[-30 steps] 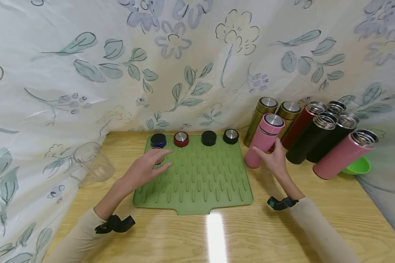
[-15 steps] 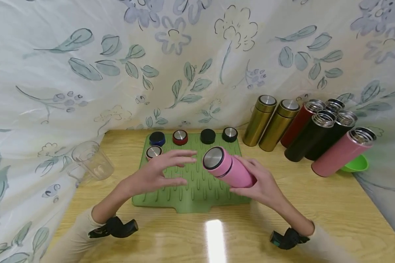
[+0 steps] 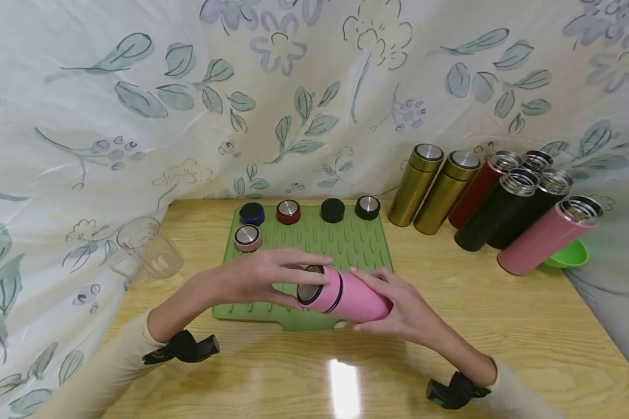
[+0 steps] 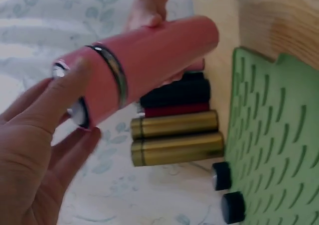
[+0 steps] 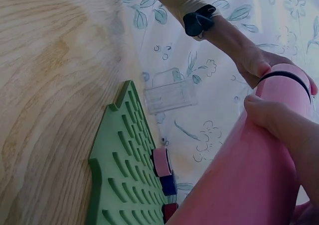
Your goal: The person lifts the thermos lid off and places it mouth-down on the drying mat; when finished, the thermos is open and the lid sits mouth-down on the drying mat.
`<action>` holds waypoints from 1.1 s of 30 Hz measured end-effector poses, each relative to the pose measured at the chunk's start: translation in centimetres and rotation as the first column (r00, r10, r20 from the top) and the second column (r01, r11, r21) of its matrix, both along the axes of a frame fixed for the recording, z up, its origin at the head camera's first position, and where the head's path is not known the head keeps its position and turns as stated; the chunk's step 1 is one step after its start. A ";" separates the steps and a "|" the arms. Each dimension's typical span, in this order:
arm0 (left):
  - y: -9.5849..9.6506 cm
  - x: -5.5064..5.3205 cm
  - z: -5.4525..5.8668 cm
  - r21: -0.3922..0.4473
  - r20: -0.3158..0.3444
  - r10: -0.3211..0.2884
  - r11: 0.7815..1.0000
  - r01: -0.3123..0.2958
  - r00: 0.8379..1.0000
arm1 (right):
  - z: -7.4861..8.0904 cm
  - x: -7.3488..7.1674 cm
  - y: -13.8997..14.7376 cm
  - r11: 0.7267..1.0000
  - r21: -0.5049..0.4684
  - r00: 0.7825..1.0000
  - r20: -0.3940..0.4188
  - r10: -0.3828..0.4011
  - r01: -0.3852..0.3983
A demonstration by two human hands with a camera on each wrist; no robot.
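Pink thermos flask (image 3: 359, 298) tilts above green drying mat (image 3: 367, 244), cap (image 3: 325, 299) toward nine-to-ten o'clock. Left hand (image 3: 264, 273): fingers half-curled, gripping cap from nine o'clock. Right hand (image 3: 398, 305): fingers wrapped round body from three o'clock.

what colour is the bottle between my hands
The bottle is pink, with a dark ring below its lid; the head view shows it best.

The wood-grained counter (image 3: 503, 314) carries a green mat (image 3: 314, 235). A clear jug (image 3: 159, 253) stands left, bottles (image 3: 415, 186) and a bowl (image 3: 568, 255) right.
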State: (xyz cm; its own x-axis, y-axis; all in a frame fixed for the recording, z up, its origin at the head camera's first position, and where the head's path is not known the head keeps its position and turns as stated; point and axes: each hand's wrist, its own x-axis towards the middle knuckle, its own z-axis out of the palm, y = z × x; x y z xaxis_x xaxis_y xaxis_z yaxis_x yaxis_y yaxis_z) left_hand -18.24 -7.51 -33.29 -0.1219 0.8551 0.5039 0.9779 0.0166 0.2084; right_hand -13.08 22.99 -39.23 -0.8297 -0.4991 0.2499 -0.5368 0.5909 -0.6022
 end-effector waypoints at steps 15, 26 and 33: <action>0.5 1.6 -1.9 0.090 0.075 0.240 0.965 -0.246 0.968 | -0.2 0.2 -1.0 0.995 0.056 0.991 -0.114 -0.071 0.078; 0.8 2.8 -1.4 0.086 0.186 0.324 0.935 -0.344 0.928 | -0.7 0.4 -1.2 0.998 0.025 0.966 -0.253 -0.057 0.065; 1.1 3.5 -1.4 0.061 0.429 0.404 0.880 -0.472 0.808 | -1.2 0.3 -1.7 0.997 -0.014 0.929 -0.364 -0.070 0.070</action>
State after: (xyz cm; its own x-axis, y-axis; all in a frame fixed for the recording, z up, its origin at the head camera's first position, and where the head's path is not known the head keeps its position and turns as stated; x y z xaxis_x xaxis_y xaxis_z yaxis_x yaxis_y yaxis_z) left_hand -14.73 -6.36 -34.70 -0.6795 0.5765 0.4537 0.7090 0.3570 0.6082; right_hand -12.79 21.27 -40.48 -0.7149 -0.4426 0.5414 -0.6761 0.6349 -0.3738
